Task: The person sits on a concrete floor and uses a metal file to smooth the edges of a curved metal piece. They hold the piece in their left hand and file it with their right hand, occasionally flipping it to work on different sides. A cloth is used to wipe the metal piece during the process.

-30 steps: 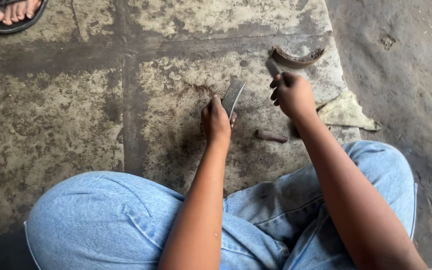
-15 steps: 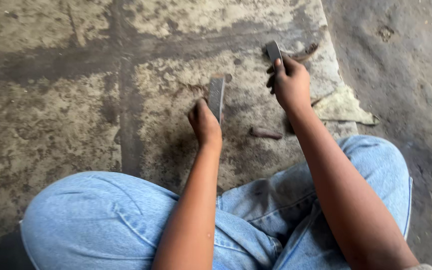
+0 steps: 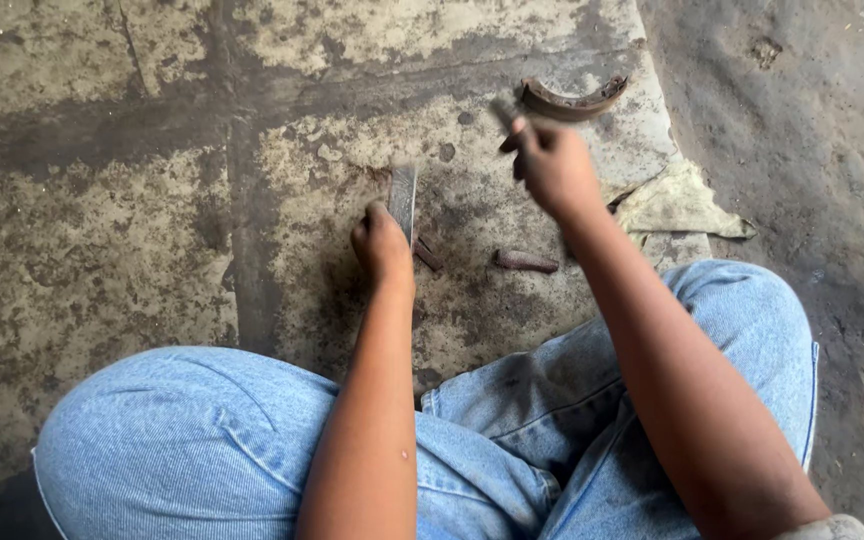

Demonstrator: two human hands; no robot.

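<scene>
Left hand (image 3: 382,243) gripping a flat metal blade (image 3: 403,200) standing on the stained concrete floor (image 3: 102,230), right hand (image 3: 552,165) closing blurred around a small dark tool (image 3: 503,110), curved rusty brake shoe (image 3: 572,100) lying just beyond, rusty bolt (image 3: 525,262) resting between the hands.

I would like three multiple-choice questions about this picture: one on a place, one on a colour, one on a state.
1. Where does the curved rusty metal piece lie?
A. on the floor beyond the right hand
B. on the person's knee
C. in the left hand

2. What colour are the trousers?
A. black
B. light blue
C. red

3. How does the left hand hold the flat metal piece?
A. lying flat in an open palm
B. standing on the floor, gripped at its lower end
C. lifted above the right hand

Answers:
1 A, it rests on the concrete floor just past the right hand.
2 B, pale blue denim covers both legs.
3 B, the fingers close around its lower end.
</scene>
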